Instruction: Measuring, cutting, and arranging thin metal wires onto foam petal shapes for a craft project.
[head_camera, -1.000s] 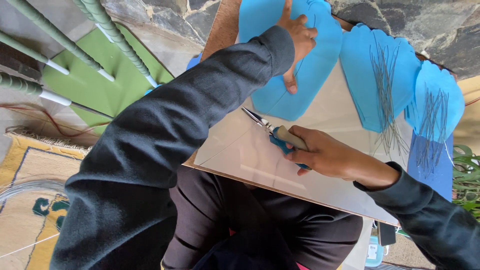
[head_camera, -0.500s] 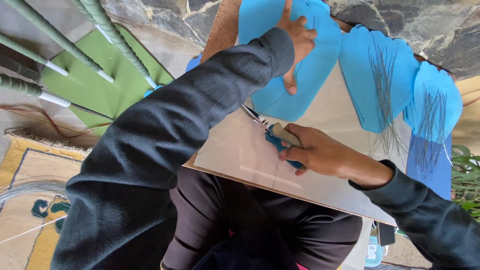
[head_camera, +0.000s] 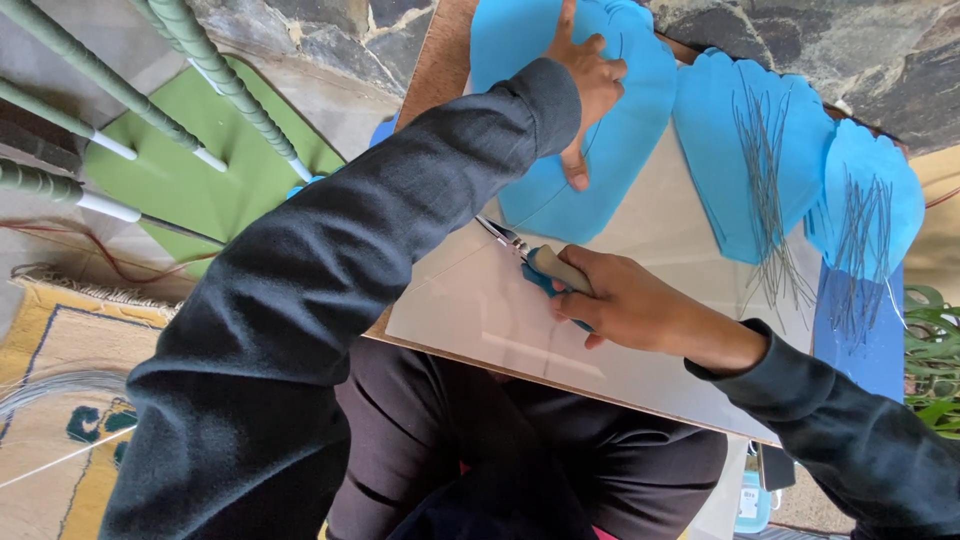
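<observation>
Blue foam sheet (head_camera: 620, 150), cut to a scalloped outline, lies at the far part of a pale board (head_camera: 480, 300) serving as the surface across the person's lap. Head view: the left hand (head_camera: 585, 85) presses flat on this sheet, fingers spread, thumb pointing toward the sheet's near edge; it grips nothing. The right hand (head_camera: 625, 305) is clenched around the handles of a pair of scissors (head_camera: 530, 258), held just beside the sheet's near edge. The scissors' long axis runs from the hand toward the upper left, metal tips pointing at the left sleeve; whether the blades touch the foam cannot be told. Bare board lies open between the right hand and the near edge of the surface, and to the right of the hand. Two more blue scalloped pieces (head_camera: 760, 150) (head_camera: 870, 200) lie at the right, each bearing thin wires (head_camera: 765, 190) fanned lengthwise, the outer piece overhanging the board's right edge. Beyond the left edge, green poles (head_camera: 200, 60) cross a green mat (head_camera: 190, 190) on the floor.
</observation>
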